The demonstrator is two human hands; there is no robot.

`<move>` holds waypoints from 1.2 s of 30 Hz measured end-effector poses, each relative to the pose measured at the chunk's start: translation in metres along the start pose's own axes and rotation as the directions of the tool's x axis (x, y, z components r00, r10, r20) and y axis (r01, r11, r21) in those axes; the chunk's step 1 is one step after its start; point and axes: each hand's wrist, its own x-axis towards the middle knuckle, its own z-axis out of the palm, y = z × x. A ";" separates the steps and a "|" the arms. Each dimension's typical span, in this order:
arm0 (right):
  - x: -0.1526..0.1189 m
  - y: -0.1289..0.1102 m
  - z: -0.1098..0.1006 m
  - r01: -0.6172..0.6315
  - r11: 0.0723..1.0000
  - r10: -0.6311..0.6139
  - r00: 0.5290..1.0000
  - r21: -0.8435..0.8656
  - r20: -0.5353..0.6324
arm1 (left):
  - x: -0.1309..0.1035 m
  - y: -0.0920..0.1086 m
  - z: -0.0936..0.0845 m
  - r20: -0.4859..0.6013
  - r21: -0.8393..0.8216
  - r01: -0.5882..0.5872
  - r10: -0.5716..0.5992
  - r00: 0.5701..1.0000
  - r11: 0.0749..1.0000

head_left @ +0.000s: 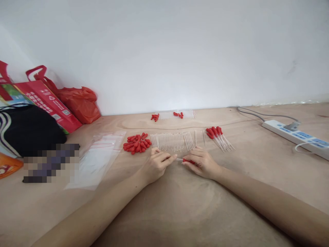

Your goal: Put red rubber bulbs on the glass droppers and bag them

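My left hand (158, 165) is closed on one end of a thin clear glass tube (179, 160). My right hand (202, 163) pinches a red rubber bulb (188, 161) at the tube's other end. Behind my hands lies a row of clear tubes (169, 141), with a few set slightly apart at its right. A pile of loose red bulbs (137, 143) sits left of the row. To the right, several droppers (219, 137) with red bulbs lie side by side, tips toward me.
Flat clear plastic bags (99, 159) lie at left, beside a black drawstring bag (33, 128) and red bags (79, 103). Small bags (167, 115) with red bulbs lie near the wall. A white power strip (295, 136) with grey cable is at right.
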 end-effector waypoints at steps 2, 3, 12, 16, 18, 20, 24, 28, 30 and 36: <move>0.000 0.000 0.000 -0.004 1.000 0.003 1.000 0.008 0.005 | 0.000 0.000 0.001 -0.019 0.004 0.001 -0.001 1.000 1.000; 0.000 0.000 0.000 -0.004 1.000 0.003 1.000 0.012 0.021 | 0.000 0.001 0.001 -0.025 0.003 0.001 -0.001 1.000 1.000; 0.005 -0.001 -0.004 -0.057 0.998 0.056 0.994 0.018 0.089 | 0.001 0.006 0.001 -0.051 -0.032 -0.024 0.022 0.998 0.999; 0.005 -0.002 -0.003 -0.020 1.000 0.018 0.987 0.016 0.157 | 0.000 0.004 0.005 -0.066 -0.038 -0.043 0.040 0.997 0.998; 0.005 -0.002 -0.002 -0.016 1.000 0.013 0.985 0.014 0.174 | 0.000 0.004 0.007 -0.060 -0.035 -0.043 0.041 0.997 0.998; 0.005 -0.002 -0.001 -0.015 1.000 0.012 0.984 0.013 0.177 | -0.001 0.004 0.007 -0.049 -0.031 -0.045 0.044 0.998 0.998; 0.005 -0.002 0.002 -0.012 1.000 0.012 0.985 0.003 0.172 | -0.001 0.005 0.008 -0.044 -0.031 -0.043 0.042 0.998 0.999; 0.005 -0.003 0.004 -0.018 1.000 0.018 0.987 -0.003 0.162 | -0.001 0.005 0.009 -0.043 -0.029 -0.029 0.027 0.999 0.999; 0.005 -0.003 0.004 -0.026 1.000 0.025 0.988 0.001 0.155 | 0.000 0.005 0.008 -0.051 -0.038 -0.029 0.027 0.998 0.999; 0.012 -0.002 0.003 -0.288 0.910 0.264 0.957 0.300 0.117 | 0.005 0.010 0.005 -0.096 -0.127 0.058 -0.070 0.993 0.990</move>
